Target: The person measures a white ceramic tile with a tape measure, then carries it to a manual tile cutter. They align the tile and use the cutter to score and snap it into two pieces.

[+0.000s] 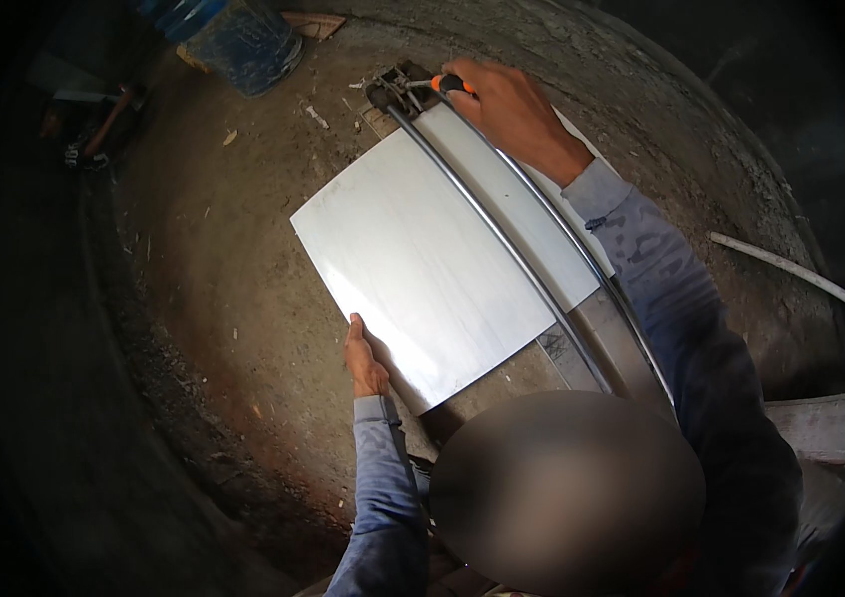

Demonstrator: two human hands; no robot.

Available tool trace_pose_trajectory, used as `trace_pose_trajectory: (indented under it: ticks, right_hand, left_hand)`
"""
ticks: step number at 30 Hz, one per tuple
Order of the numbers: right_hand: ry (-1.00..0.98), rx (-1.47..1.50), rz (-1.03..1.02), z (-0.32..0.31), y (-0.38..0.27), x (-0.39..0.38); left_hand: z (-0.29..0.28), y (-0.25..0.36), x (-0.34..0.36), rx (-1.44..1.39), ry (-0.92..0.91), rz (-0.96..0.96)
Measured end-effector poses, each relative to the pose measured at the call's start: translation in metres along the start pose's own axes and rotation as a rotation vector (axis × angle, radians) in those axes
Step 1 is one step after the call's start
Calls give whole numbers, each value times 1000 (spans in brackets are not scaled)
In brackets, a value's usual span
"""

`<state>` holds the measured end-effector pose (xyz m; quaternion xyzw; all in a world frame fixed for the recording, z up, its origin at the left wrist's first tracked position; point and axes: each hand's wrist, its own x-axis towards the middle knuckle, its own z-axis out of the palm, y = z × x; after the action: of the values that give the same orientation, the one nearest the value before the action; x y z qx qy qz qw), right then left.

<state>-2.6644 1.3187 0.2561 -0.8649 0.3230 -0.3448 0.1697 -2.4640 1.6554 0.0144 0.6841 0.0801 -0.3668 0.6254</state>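
A large white tile (422, 269) is laid under the rails of a manual tile cutter (502, 229) on the dirt floor (213, 269). Its near-left corner is pressed by the left hand (363, 363), fingers together; the orange handle (452, 84) at the far end is gripped by the right hand (512, 109) — the tile appears unbroken, so snapping seems left.

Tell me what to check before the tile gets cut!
1. Tile lies flat on the cutter, under the rails: ok.
2. Left hand steadies the tile's near edge, away from the rails: ok.
3. Right hand grips the orange handle at the far end: ok.
4. Tile square against the cutter's stop: cannot tell, the end is hidden by the hand and the tile.
5. Wheel on the tile's edge: cannot tell, too small to see.
6. Floor near the cutter free of bits: not ok, small scraps lie by the far end.
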Motion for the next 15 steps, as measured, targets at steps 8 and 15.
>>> trace_pose_trajectory:
  ticks: [8,15]
  right_hand:
    - [-7,43,14,1,3,-2]
    - [-41,3,22,0,2,-6]
  left_hand:
    - [0,3,-2,33,-33,26]
    - [2,7,-5,64,42,46]
